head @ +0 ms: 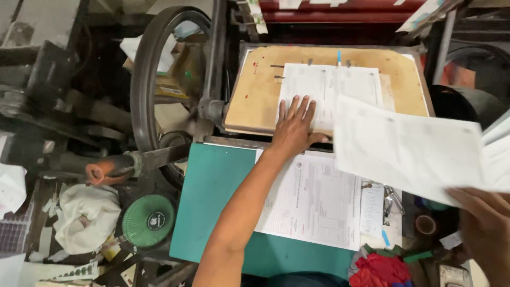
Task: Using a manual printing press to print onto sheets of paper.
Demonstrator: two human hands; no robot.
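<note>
The person's left hand (294, 125) lies flat, fingers spread, on a printed sheet (329, 90) resting on the tan board (255, 95) of a press, just beside its large black flywheel (146, 79). The right hand (486, 228) holds a second printed sheet (409, 149) by its lower corner (blurred, so how the fingers grip it cannot be told), lifted above the teal table (212, 191). A stack of printed forms (313, 202) lies on that table below the left forearm.
</note>
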